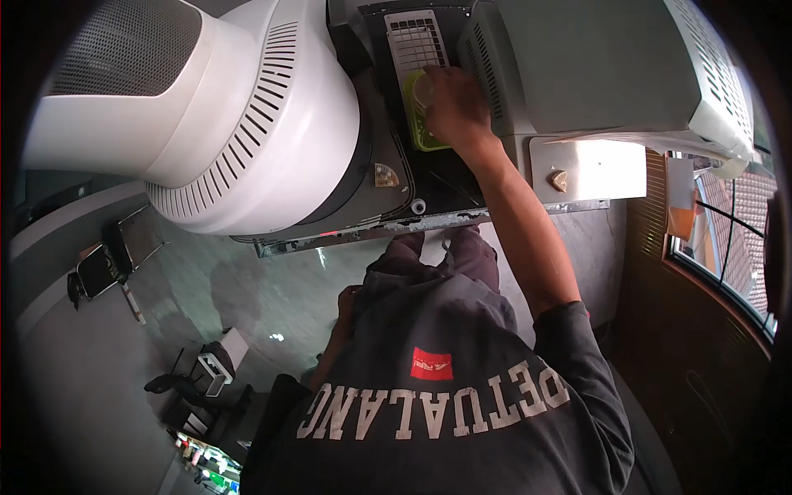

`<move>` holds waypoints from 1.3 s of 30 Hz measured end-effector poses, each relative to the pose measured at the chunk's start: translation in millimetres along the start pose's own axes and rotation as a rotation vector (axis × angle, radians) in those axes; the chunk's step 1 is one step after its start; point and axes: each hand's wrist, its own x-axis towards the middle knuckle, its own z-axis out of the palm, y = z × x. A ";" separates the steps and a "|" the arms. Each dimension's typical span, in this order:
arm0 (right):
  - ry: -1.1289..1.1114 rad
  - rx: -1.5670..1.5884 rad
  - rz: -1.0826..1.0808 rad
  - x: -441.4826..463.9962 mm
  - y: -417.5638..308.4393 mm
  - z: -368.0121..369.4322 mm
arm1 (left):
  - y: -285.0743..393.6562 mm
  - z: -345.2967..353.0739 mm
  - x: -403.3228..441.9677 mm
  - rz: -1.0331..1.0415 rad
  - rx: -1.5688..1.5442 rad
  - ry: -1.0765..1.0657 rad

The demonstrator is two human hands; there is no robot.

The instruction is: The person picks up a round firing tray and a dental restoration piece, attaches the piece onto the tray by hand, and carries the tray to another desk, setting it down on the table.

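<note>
My right hand is over a small yellow-green plastic basket on the dark counter. Its fingers are closed around a pale, round object that looks partly see-through; its kind is not clear. The hand hides part of the basket and its contents. Behind the basket lies a white slotted rack. My left hand hangs low beside my left thigh, away from the counter, with its fingers mostly hidden in shadow.
A large white machine with vents fills the counter's left side. To the right stands a grey boxy appliance. A small brown piece sits on a white plate-like surface. The counter's front edge is before my legs.
</note>
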 end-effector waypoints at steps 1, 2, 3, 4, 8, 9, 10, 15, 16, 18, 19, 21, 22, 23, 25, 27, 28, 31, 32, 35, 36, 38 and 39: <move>-0.002 0.002 0.007 -0.6 0.1 -0.4 | 18.9 0.0 -9.7 0.019 0.024 -0.013; -0.005 0.003 0.013 -1.3 -0.5 -2.0 | 41.6 0.9 -24.6 0.037 0.046 -0.026; -0.007 0.004 0.016 -1.6 -1.6 -4.8 | 68.5 4.3 -40.0 0.056 0.067 -0.037; 0.012 0.020 0.016 -3.4 -4.1 -10.8 | 83.9 7.6 -47.3 0.038 0.041 -0.028; 0.178 0.122 -0.083 -39.6 -10.9 -41.0 | 125.3 14.1 -61.0 -0.003 -0.046 -0.054; 0.241 0.158 -0.133 -53.0 -11.9 -48.5 | 132.5 14.3 -61.2 -0.006 -0.064 -0.076; 0.184 0.175 -0.118 -66.0 -15.7 -59.9 | 143.1 15.4 -61.7 -0.014 -0.102 -0.147; -0.051 0.218 -0.064 -141.9 -28.7 -89.1 | 233.4 30.8 -99.7 0.214 -0.022 -0.376; -0.080 0.221 -0.067 -155.8 -29.3 -87.4 | 254.4 36.4 -108.6 0.304 0.071 -0.436; -0.141 0.227 -0.069 -182.2 -29.0 -80.6 | 295.9 50.6 -127.6 0.481 0.257 -0.555; -0.175 0.227 -0.051 -192.7 -29.2 -77.1 | 316.3 59.4 -138.0 0.455 0.113 -0.649; -0.243 0.229 -0.014 -210.1 -29.9 -70.0 | 346.0 77.3 -153.0 0.395 -0.178 -0.831; -0.266 0.226 -0.012 -216.6 -29.4 -67.2 | 344.6 84.1 -151.2 0.347 -0.268 -0.841; -0.273 0.220 -0.013 -220.6 -29.6 -65.8 | 340.9 90.2 -149.2 0.297 -0.357 -0.849; -0.281 0.205 -0.015 -226.1 -29.7 -64.2 | 340.8 96.9 -149.9 0.250 -0.478 -0.860; -0.261 0.201 -0.057 -229.9 -28.1 -61.9 | 345.4 99.9 -154.7 0.252 -0.540 -0.868; -0.251 0.198 -0.077 -231.3 -27.3 -60.7 | 346.3 100.5 -155.6 0.250 -0.543 -0.867; -0.264 0.227 -0.107 -234.6 -25.8 -57.5 | 346.4 102.1 -157.0 0.250 -0.549 -0.851; -0.270 0.224 -0.106 -235.9 -26.7 -57.4 | 345.7 103.0 -156.9 0.254 -0.547 -0.840; -0.294 0.219 -0.107 -237.4 -29.5 -55.9 | 348.4 101.2 -157.9 0.289 -0.477 -0.793; -0.307 0.220 -0.105 -237.5 -29.7 -54.7 | 349.7 100.0 -159.0 0.304 -0.444 -0.775; -0.330 0.227 -0.115 -235.9 -30.6 -54.1 | 350.5 97.9 -160.7 0.314 -0.417 -0.737; -0.341 0.234 -0.127 -233.5 -31.5 -55.5 | 350.1 96.4 -161.2 0.318 -0.404 -0.717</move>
